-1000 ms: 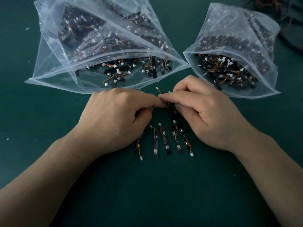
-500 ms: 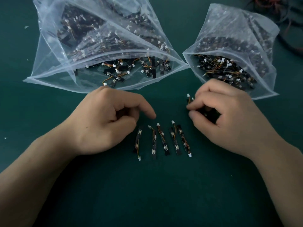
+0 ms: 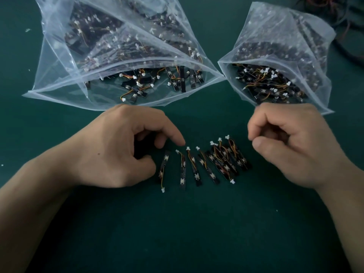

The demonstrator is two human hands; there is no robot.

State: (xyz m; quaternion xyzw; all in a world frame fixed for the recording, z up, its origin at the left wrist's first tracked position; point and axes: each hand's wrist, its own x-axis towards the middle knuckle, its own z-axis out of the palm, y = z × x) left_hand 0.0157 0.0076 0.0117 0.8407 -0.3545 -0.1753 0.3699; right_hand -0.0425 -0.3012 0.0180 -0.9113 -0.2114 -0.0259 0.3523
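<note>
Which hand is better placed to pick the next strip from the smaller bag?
Probably the right hand: it looks empty and sits just below the open mouth of the smaller bag. The left hand rests beside the row of strips, farther away.

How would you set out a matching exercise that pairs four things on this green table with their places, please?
Things:
1. larger clear bag
2. smaller clear bag
3. row of black strips
4. dark cables

Places:
A. top right corner of the view
B. between the left hand and the right hand
C. just beyond the left hand
D. just beyond the right hand

Pairs: 1-C, 2-D, 3-B, 4-A
</note>
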